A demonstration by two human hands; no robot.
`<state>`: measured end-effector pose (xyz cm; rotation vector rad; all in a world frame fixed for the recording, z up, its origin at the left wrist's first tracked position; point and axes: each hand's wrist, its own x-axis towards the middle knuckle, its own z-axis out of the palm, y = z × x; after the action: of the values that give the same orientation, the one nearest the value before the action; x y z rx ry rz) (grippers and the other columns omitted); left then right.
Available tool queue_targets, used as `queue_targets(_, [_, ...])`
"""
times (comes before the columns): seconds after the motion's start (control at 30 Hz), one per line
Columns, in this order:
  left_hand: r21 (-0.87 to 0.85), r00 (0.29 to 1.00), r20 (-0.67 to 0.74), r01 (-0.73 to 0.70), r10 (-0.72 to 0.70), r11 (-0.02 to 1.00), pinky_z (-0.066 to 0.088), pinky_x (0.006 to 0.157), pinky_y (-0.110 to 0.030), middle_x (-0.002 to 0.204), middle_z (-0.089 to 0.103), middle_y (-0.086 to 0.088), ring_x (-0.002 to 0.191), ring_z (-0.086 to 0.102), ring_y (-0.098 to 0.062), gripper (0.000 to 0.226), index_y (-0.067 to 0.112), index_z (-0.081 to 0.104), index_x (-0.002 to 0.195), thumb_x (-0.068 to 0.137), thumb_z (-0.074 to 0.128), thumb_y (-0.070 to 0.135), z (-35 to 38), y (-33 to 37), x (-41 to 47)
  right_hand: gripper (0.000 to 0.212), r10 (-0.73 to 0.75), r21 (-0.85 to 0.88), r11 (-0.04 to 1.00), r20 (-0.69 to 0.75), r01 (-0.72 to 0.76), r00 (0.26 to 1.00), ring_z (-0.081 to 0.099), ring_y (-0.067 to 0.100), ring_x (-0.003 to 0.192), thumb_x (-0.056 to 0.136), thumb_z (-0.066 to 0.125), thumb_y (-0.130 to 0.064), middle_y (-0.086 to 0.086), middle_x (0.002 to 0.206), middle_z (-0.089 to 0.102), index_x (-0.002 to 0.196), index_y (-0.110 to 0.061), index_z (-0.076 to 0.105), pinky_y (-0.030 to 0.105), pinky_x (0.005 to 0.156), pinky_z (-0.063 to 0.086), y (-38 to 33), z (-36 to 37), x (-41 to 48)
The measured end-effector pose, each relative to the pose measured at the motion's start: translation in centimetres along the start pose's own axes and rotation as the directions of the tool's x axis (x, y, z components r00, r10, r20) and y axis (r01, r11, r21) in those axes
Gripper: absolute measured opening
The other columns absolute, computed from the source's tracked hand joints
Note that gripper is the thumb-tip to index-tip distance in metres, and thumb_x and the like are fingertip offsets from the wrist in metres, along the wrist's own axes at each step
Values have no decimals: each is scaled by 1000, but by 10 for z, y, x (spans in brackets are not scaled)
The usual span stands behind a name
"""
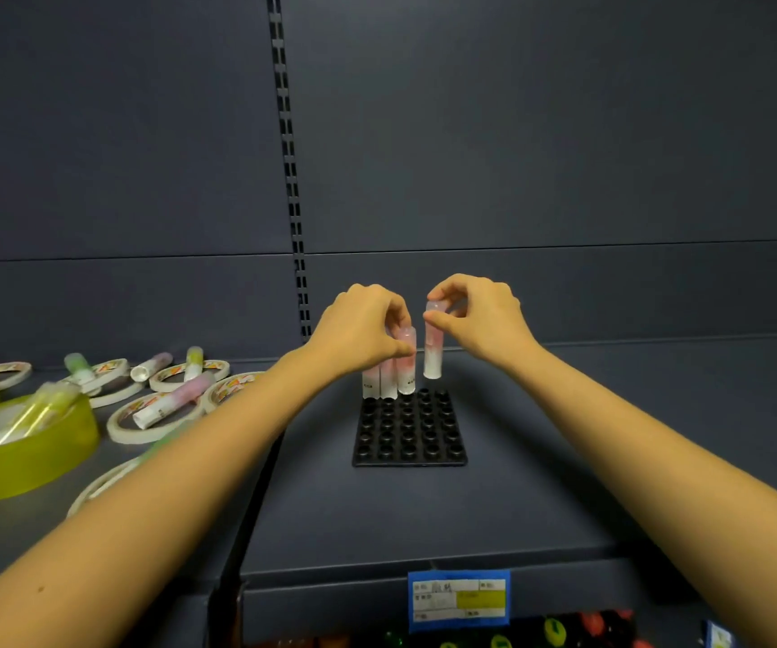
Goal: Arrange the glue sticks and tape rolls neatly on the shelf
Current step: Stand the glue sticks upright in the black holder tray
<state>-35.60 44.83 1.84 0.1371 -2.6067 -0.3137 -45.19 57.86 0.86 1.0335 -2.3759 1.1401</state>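
Note:
A black tray with round holes (409, 456) lies on the dark shelf. Three pink-and-white glue sticks (387, 381) stand upright in its back row. My left hand (362, 328) pinches the top of the rightmost standing stick. My right hand (480, 315) holds another pink-and-white glue stick (433, 355) upright by its cap, just above the back row to the right of the others. Loose glue sticks, pink (174, 400) and green (79, 366), lie at the left among white tape rolls (143, 425).
A wide yellow-green tape roll (26, 465) sits at the far left with a stick inside it. A vertical slotted rail (290, 180) divides the back panel. A blue-and-yellow price label (459, 598) hangs on the shelf's front edge, with goods on a lower shelf.

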Motion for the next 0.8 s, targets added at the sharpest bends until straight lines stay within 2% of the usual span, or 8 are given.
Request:
queue_targets(0.1, [111, 999, -47, -8, 13, 994, 50, 75, -32, 91, 70, 1, 87, 59, -16, 21, 18, 70, 92, 76, 73, 31, 4, 4, 2, 18, -16, 8, 1000, 20, 16, 1000, 62, 12, 88, 83, 68, -26, -5, 95, 69, 101, -21, 66, 21, 74, 41, 2, 1, 0])
queue_targets(0.17, [244, 995, -73, -47, 67, 969, 41, 71, -30, 98, 65, 0, 99, 52, -18, 24, 20, 70, 100, 81, 68, 35, 6, 5, 4, 18, -24, 17, 1000, 30, 24, 999, 63, 11, 88, 83, 68, -25, -4, 95, 69, 101, -20, 66, 21, 75, 41, 3, 2, 1])
queue_targets(0.27, [419, 991, -17, -116, 135, 901, 32, 76, -28, 112, 58, 0, 106, 46, -20, 31, 21, 67, 111, 88, 58, 39, 8, 6, 7, 17, -36, 25, 999, 40, 35, 999, 61, 9, 84, 84, 68, -24, -6, 94, 68, 100, -20, 66, 19, 73, 38, 5, 4, 1])
queue_targets(0.37, [505, 988, 49, -152, 147, 850, 34, 83, -31, 116, 57, -1, 106, 46, -21, 31, 18, 66, 107, 94, 46, 37, 12, 5, 9, 16, -46, 12, 999, 46, 46, 998, 59, 7, 80, 83, 69, -24, -8, 90, 66, 99, -19, 66, 18, 73, 36, 6, 7, 1])
queue_targets(0.47, [537, 987, 58, -155, 147, 829, 34, 85, -33, 116, 58, -3, 106, 46, -21, 35, 15, 66, 99, 96, 37, 34, 15, 3, 9, 15, -39, 14, 999, 60, 38, 997, 61, 9, 81, 84, 68, -22, -7, 90, 66, 98, -19, 65, 18, 73, 38, 8, 12, 0])
queue_targets(0.57, [539, 988, 58, -150, 141, 829, 35, 89, -34, 118, 58, -3, 108, 46, -20, 39, 14, 68, 100, 97, 33, 33, 15, 3, 9, 14, -45, -7, 999, 67, 46, 997, 61, 11, 82, 84, 67, -21, -5, 94, 68, 97, -19, 66, 21, 74, 42, 8, 15, -2])
queue_targets(0.7, [466, 992, 69, -126, 106, 876, 33, 95, -34, 133, 51, 0, 120, 42, -19, 39, 19, 66, 115, 97, 33, 32, 10, -1, 8, 17, -75, -68, 995, 64, 79, 995, 64, 18, 87, 82, 71, -25, -1, 93, 70, 96, -16, 68, 30, 80, 51, 5, 12, -1])
queue_targets(0.8, [439, 994, 25, -108, 108, 892, 32, 97, -34, 138, 48, 0, 124, 40, -19, 38, 20, 58, 126, 96, 37, 30, 2, -5, 5, 22, -83, -96, 991, 76, 90, 994, 63, 18, 89, 80, 74, -27, 1, 95, 70, 98, -14, 70, 27, 78, 48, 3, 10, 1])
